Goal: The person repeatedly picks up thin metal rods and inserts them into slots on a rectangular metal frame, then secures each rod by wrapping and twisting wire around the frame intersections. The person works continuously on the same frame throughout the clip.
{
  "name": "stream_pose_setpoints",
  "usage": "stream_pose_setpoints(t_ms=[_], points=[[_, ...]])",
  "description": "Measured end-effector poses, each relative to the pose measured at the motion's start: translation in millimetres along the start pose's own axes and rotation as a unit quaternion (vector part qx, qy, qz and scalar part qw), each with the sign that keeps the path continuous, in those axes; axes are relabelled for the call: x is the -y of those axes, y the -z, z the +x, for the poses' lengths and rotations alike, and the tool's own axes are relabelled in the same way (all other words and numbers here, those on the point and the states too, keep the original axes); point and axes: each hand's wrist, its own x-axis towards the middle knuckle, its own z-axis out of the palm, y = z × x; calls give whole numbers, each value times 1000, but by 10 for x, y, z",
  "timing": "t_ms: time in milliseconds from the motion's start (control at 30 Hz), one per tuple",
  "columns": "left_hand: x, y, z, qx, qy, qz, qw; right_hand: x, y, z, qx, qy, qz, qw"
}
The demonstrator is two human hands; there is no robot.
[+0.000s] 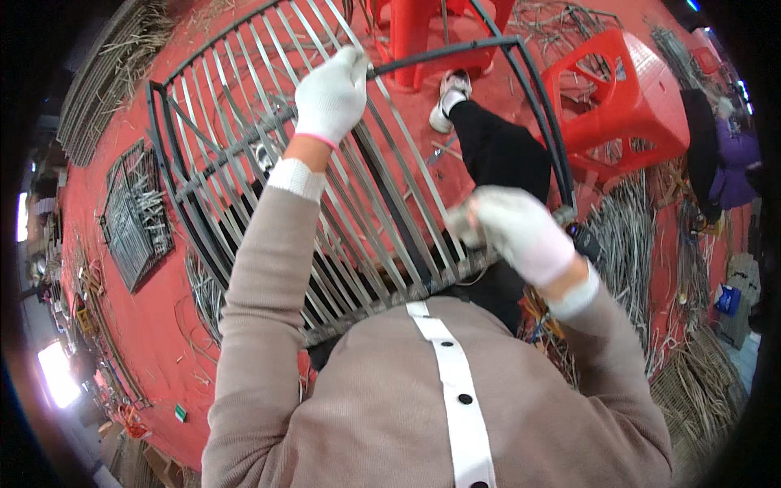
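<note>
In the head view, our left hand [332,96], in a white knit glove, is closed over the upper part of the slatted frame [394,205], where a dark bar [446,54] meets the pale strips [411,171]. The frame slants across our lap, reaching from beyond the left hand down to just beside the right hand [525,236]. That one is blurred, its gloved fingers bunched close together by the frame's near corner; we cannot tell whether they pinch a strip or nothing.

We judge the dark bars stiff and fairly light, probably thin metal tube, so a grip there should carry the whole piece without bending it. The strips look springier and likely slick; pulled singly, they may flex or slide, and their edges could catch the glove. We would take hold at the bars or corners rather than mid-strip.

Beyond the right hand stands a red stool [651,89], and to its right lies a heap of grey strips [622,236]. Left of the left hand, well apart, a smaller slatted panel [138,215] rests on the red floor [179,325].
</note>
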Motion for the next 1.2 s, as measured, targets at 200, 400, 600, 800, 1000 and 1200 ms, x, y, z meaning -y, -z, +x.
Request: stream_pose_setpoints(t_ms=[200,400,600,800,1000,1200], points=[[-75,239,124,83,81,-58,991,1117,-317,1884,21,201,-79,976],[-99,206,103,64,91,-47,993,1235,-315,2383,13,124,-150,981],[-118,143,37,0,57,-166,985,1215,-404,2621,-22,63,-205,976],[-313,64,45,17,94,13,995,1131,-301,2354,31,181,-145,972],[-69,204,569,303,268,-229,886,172,-93,2111,-214,312,-126,917],[-64,184,453,270,180,-113,939,449,-127,1946,-119,247,-187,943]])
